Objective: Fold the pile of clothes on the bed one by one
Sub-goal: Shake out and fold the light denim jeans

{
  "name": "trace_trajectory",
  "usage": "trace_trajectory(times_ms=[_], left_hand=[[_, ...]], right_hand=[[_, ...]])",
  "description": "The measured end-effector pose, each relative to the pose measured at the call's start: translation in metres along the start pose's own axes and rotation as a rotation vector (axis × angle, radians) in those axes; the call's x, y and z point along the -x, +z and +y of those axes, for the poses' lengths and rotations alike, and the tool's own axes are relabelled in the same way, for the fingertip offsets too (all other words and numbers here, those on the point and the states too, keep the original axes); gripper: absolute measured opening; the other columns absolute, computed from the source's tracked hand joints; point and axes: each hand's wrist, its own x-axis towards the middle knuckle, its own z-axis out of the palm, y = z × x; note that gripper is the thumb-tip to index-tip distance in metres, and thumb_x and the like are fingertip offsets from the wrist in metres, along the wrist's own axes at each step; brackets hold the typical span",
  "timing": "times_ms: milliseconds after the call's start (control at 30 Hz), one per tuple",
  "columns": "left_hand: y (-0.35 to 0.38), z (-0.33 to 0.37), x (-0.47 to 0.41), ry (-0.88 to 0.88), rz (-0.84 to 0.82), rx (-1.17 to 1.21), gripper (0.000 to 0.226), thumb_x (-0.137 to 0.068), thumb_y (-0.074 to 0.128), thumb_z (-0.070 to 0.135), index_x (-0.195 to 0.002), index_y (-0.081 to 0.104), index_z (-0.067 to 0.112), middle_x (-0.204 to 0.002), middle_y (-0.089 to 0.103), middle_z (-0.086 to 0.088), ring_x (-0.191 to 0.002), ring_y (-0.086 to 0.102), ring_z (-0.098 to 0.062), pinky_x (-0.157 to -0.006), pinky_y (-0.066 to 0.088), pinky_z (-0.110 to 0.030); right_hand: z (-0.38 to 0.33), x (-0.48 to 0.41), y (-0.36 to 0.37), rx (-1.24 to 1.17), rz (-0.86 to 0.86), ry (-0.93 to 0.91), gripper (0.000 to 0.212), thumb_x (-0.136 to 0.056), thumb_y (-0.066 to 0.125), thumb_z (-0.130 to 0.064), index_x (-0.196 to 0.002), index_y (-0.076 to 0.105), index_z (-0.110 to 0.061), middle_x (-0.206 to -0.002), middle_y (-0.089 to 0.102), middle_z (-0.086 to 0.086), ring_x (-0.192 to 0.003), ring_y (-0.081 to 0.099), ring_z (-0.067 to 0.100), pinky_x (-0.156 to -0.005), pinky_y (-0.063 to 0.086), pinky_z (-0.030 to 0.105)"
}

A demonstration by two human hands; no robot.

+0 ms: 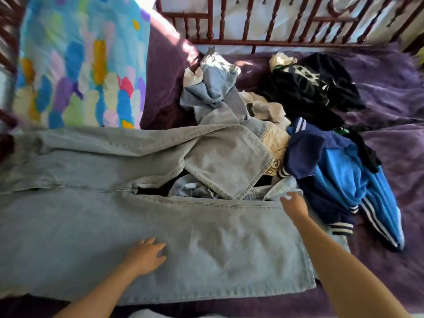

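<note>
a bed (pixel 390 161) under a purple cover filled the frame, backed by a dark red wooden rail (pixel 229 40) of turned spindles. a quilt (pixel 78 65) splashed with blue, yellow and purple patches stood propped at the far left corner.

a pair of pale jeans (pixel 103 214) lay spread across the near side of the bed, waist out to the left and legs running right. the left hand (pixel 146 253) rested palm down on the near leg, fingers spread and relaxed, holding nothing. the right hand (pixel 294 203) reached to the far edge of that same leg, close to the hem. blur hid its fingers, so whether it had pinched the denim could not be told. the far leg was doubled back on itself, its hem lying over the tangle beyond.

the pile of clothes (pixel 263 106) sat just past the jeans, toward the middle of the bed, and touched them. a light blue denim piece (pixel 213 92) was heaped at its back left. a black garment (pixel 309 92) with white print lay at the back right, with a scrap of white cloth (pixel 281 59) behind it. a blue jacket (pixel 344 180) with white-striped cuffs sprawled on the right, crowding the jeans' hem just beside the right hand. cream fabric (pixel 276 140) showed between the jacket and the folded-back leg.
</note>
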Motion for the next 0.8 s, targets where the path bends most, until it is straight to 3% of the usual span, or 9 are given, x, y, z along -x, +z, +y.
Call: trace_trajectory(times_ms=[67, 200, 300, 367, 467, 500, 567, 633, 800], left_hand=[[-0.012, 0.002, -0.008, -0.006, 0.059, 0.023, 0.054, -0.096, 0.039, 0.044, -0.146, 0.029, 0.024, -0.153, 0.025, -0.006, -0.140, 0.024, -0.022, -0.113, 0.022, -0.028], [-0.030, -0.004, -0.024, -0.023, 0.128, 0.033, 0.053, -0.096, 0.040, 0.043, -0.145, 0.030, 0.027, -0.153, 0.026, -0.002, -0.139, 0.029, -0.017, -0.109, 0.029, -0.027], [-0.032, -0.009, -0.026, -0.035, 0.148, 0.036, 0.051, -0.096, 0.038, 0.043, -0.145, 0.030, 0.029, -0.152, 0.026, -0.002, -0.137, 0.031, -0.016, -0.107, 0.031, -0.026], [-0.032, -0.013, -0.025, -0.056, 0.160, 0.061, 0.050, -0.097, 0.038, 0.043, -0.144, 0.030, 0.030, -0.151, 0.028, -0.001, -0.136, 0.034, -0.017, -0.105, 0.033, -0.027], [-0.031, -0.019, -0.024, -0.094, 0.180, 0.096, 0.048, -0.097, 0.039, 0.042, -0.143, 0.033, 0.027, -0.147, 0.034, 0.000, -0.134, 0.035, -0.017, -0.104, 0.035, -0.027], [-0.032, -0.020, -0.024, -0.102, 0.190, 0.110, 0.047, -0.097, 0.039, 0.041, -0.142, 0.035, 0.026, -0.145, 0.037, 0.000, -0.133, 0.036, -0.017, -0.104, 0.035, -0.026], [-0.035, -0.020, -0.024, -0.104, 0.215, 0.143, 0.045, -0.097, 0.041, 0.039, -0.140, 0.038, 0.025, -0.143, 0.040, 0.001, -0.131, 0.037, -0.016, -0.103, 0.035, -0.026], [-0.041, -0.017, -0.025, -0.103, 0.244, 0.183, 0.045, -0.097, 0.041, 0.039, -0.139, 0.039, 0.025, -0.142, 0.041, 0.002, -0.131, 0.037, -0.016, -0.104, 0.035, -0.026], [-0.051, -0.008, -0.027, -0.069, 0.294, 0.252, 0.044, -0.097, 0.042, 0.038, -0.138, 0.041, 0.022, -0.144, 0.041, 0.003, -0.132, 0.036, -0.014, -0.105, 0.033, -0.026]], right_hand=[[-0.027, -0.014, 0.006, -0.111, -0.023, -0.029, 0.039, -0.095, 0.049, -0.019, -0.128, 0.051, 0.001, -0.133, 0.051, 0.021, -0.122, 0.047, 0.036, -0.098, 0.036, 0.036], [-0.074, -0.038, 0.019, -0.432, -0.001, 0.043, 0.023, -0.091, 0.056, -0.019, -0.083, 0.059, 0.002, -0.083, 0.055, 0.016, -0.085, 0.053, 0.027, -0.070, 0.038, 0.033], [-0.090, -0.045, 0.043, -0.698, -0.060, 0.189, 0.038, -0.087, 0.063, -0.021, -0.113, 0.054, 0.005, -0.098, 0.054, 0.015, -0.087, 0.053, 0.026, -0.060, 0.040, 0.030], [-0.094, -0.047, 0.061, -0.861, -0.099, 0.327, 0.050, -0.085, 0.067, -0.018, -0.124, 0.048, 0.007, -0.113, 0.055, 0.018, -0.102, 0.055, 0.032, -0.071, 0.044, 0.033], [-0.099, -0.047, 0.065, -0.960, -0.062, 0.433, 0.023, -0.084, 0.066, -0.009, -0.097, 0.057, 0.007, -0.116, 0.058, 0.021, -0.094, 0.055, 0.032, -0.081, 0.045, 0.034], [-0.102, -0.046, 0.058, -0.958, -0.011, 0.418, 0.014, -0.085, 0.063, -0.007, -0.084, 0.056, 0.005, -0.111, 0.059, 0.022, -0.088, 0.053, 0.029, -0.080, 0.046, 0.037], [-0.107, -0.045, 0.030, -0.932, 0.106, 0.259, 0.012, -0.089, 0.056, -0.006, -0.086, 0.056, 0.006, -0.098, 0.058, 0.020, -0.083, 0.047, 0.022, -0.073, 0.046, 0.039], [-0.111, -0.043, -0.015, -0.944, 0.214, 0.070, 0.005, -0.091, 0.053, -0.006, -0.089, 0.056, -0.002, -0.081, 0.052, 0.012, -0.079, 0.044, 0.017, -0.061, 0.041, 0.028], [-0.085, -0.033, -0.148, -0.977, 0.214, -0.182, 0.025, -0.091, 0.053, -0.006, -0.072, 0.051, -0.021, -0.055, 0.058, -0.009, -0.050, 0.052, 0.004, -0.052, 0.049, 0.022]])
